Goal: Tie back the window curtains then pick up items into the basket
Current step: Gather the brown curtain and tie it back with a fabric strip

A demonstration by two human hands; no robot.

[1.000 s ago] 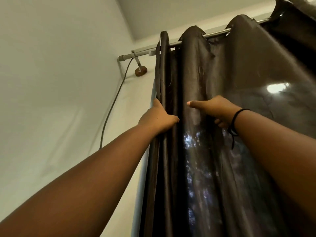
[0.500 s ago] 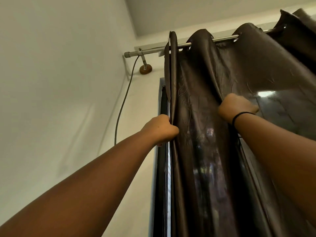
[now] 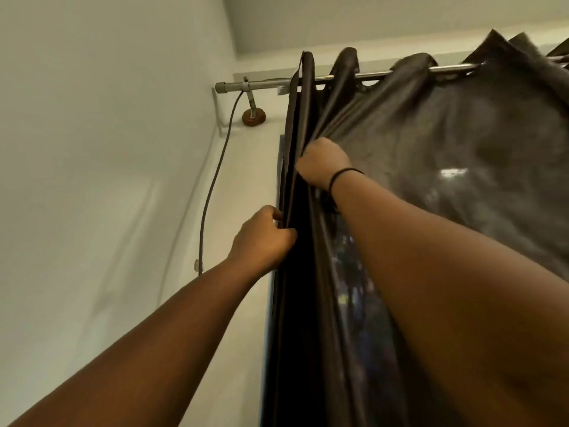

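- Both hands are up high on the dark curtain (image 3: 415, 155), which hangs from the metal rod (image 3: 378, 74) by its eyelets, bunched toward the left end by the wall.
- Left hand (image 3: 261, 238) has its fingers curled around the outer edge folds, gripping them right beside the window frame. Right hand (image 3: 321, 163) is higher up, fisted on a fold of the fabric, black band (image 3: 341, 177) on that wrist.
- Step in hand looks like gathering the panel into one bundle before tying it back. No tie or basket in view here, so can't say where those are.
- My take for doing it well: stack the pleats one at a time toward the left hand instead of yanking the whole sheet, this shiny stuff probably slips and creases easily.
- Pull along the rod, not downward. That bracket (image 3: 253, 114) looks small and I wouldn't load it.
- Watch the cable (image 3: 212, 192) running down the wall just left of the curtain, don't trap it in the bundle.
- Keep the left grip firm so gathered folds don't spring loose while the right reaches for more.
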